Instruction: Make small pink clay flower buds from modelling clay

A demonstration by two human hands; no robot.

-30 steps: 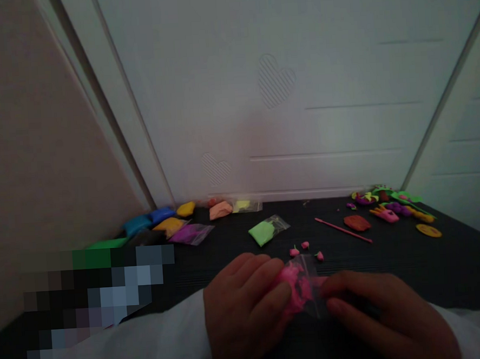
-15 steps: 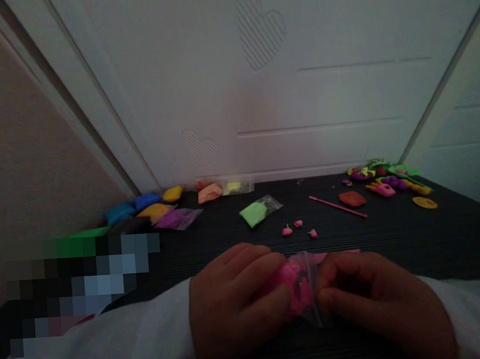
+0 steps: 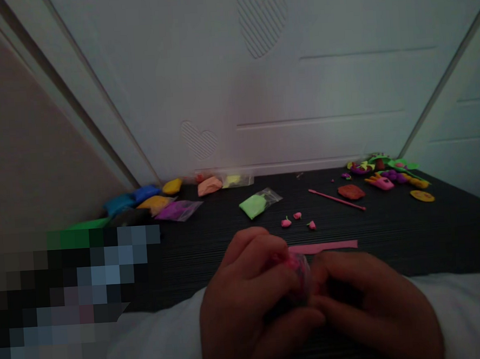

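A clear zip bag of pink clay (image 3: 299, 268) is between my two hands, low in the middle of the view. My left hand (image 3: 255, 297) curls around the bag from the left and covers much of it. At the bag's right edge, my right hand (image 3: 365, 296) pinches the plastic with thumb and fingers. Just beyond my hands lies a flat pink strip tool (image 3: 329, 246). Three small pink clay buds with green bits, one of them a bud (image 3: 286, 222), rest farther back on the black table (image 3: 211, 241).
A light green clay bag (image 3: 254, 205) lies mid-table. Coloured clay bags, among them a purple one (image 3: 174, 210), line the back left. A pink stick tool (image 3: 336, 199), a reddish-brown clay piece (image 3: 351, 191) and clay figures (image 3: 382, 182) are at right. A white panel (image 3: 234, 82) stands behind.
My left hand has shifted right and turned over the bag, hiding more of it. The bag's zip end is now bunched between my hands. The view has tilted slightly downward.
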